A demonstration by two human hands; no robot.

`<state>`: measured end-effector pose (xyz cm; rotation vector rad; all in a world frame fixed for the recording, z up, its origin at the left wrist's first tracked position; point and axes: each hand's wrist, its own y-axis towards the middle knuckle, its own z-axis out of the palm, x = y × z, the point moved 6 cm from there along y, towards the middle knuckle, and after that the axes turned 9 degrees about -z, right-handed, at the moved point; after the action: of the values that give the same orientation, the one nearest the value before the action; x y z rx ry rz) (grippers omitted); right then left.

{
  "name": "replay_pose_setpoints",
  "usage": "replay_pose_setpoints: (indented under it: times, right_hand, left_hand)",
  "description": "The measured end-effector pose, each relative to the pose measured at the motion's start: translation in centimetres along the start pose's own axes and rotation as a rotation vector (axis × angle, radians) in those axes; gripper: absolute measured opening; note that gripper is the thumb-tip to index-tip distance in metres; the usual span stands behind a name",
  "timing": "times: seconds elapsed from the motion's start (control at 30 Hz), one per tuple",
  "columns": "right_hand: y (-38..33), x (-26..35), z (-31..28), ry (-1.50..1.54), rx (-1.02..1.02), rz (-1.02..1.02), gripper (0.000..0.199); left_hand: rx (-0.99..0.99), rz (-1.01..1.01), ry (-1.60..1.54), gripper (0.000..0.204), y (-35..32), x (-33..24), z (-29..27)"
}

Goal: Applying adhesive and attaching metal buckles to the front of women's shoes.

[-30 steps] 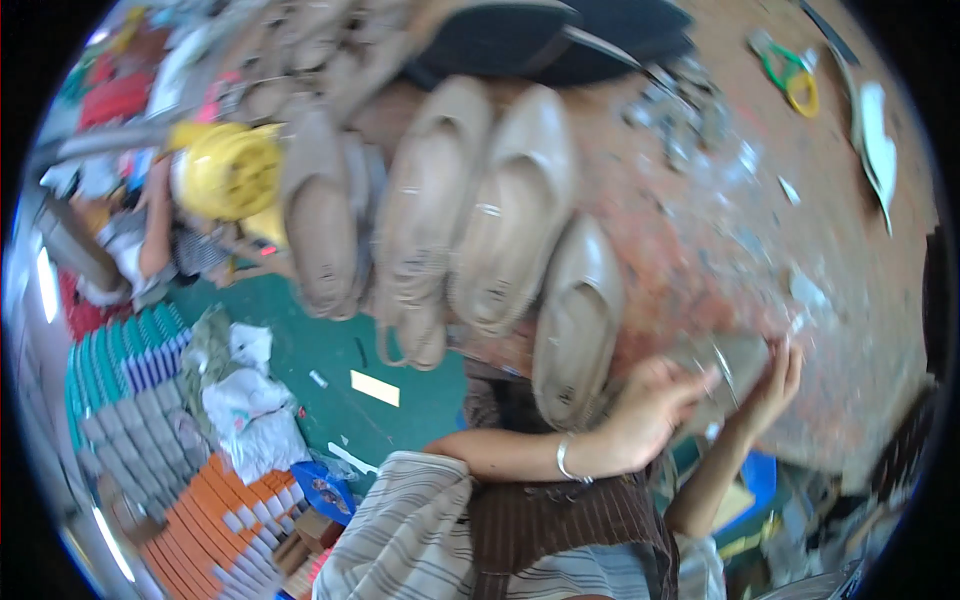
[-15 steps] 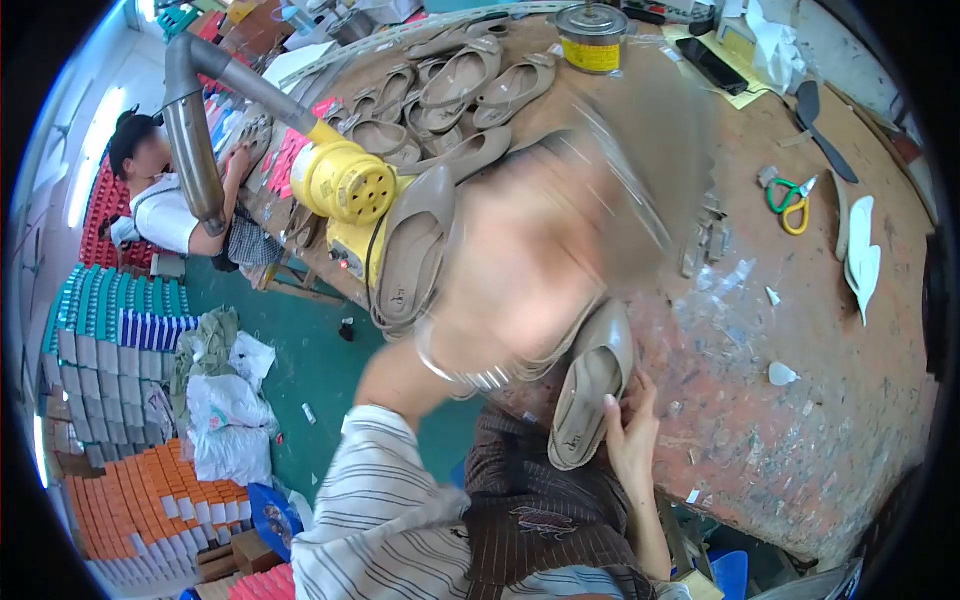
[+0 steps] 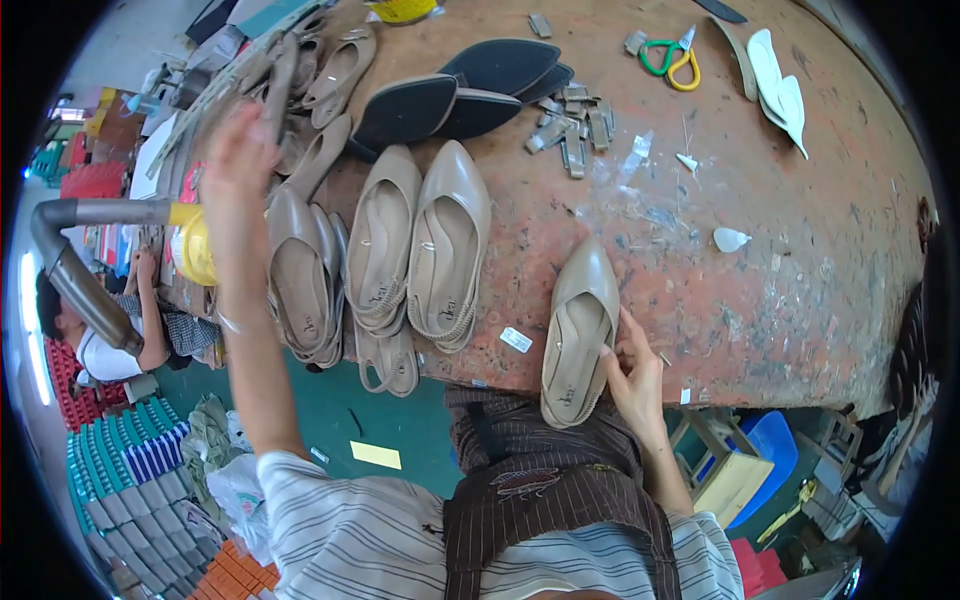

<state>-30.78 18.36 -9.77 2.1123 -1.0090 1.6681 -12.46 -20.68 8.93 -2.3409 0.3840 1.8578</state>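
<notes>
A beige slingback shoe [image 3: 578, 330] lies toe-away at the near edge of the worn reddish workbench [image 3: 760, 260]. My right hand [image 3: 632, 372] rests against its right side, fingers spread on the heel part. My left hand [image 3: 240, 150] is raised over the left part of the bench, fingers apart and holding nothing, above a row of beige shoes [image 3: 380, 250] lying side by side. More beige shoes [image 3: 330, 70] and dark soles [image 3: 450, 95] lie farther back.
Green and yellow scissors [image 3: 668, 58], small metal pieces [image 3: 570, 125] and white insoles [image 3: 775, 75] lie at the back right. A grey pipe [image 3: 75, 260] with a yellow part and a seated person [image 3: 95, 340] are at left. Stacked boxes [image 3: 120, 470] stand on the floor.
My left arm has swung from over the single shoe out to the left and up. The view has steadied; my right hand stays at the shoe's side.
</notes>
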Motion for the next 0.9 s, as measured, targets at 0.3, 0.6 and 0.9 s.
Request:
replay_pose_setpoints:
  times: [0.3, 0.6, 0.9]
  right_hand:
    - [2.6, -2.7, -5.6, 0.023, -0.289, -0.101, 0.022]
    - [2.2, -3.2, -5.6, -0.182, -0.435, -0.235, 0.017]
    - [2.7, -4.2, -5.8, -0.318, -0.422, -0.324, 0.018]
  left_hand:
    - [-0.098, 0.319, 1.076, 0.018, 4.9, 2.2, 2.1]
    - [-0.277, -0.200, 1.227, 0.023, 19.4, 12.6, -5.7]
    - [-0.456, -0.373, 0.589, 0.021, 21.1, 18.4, -10.3]
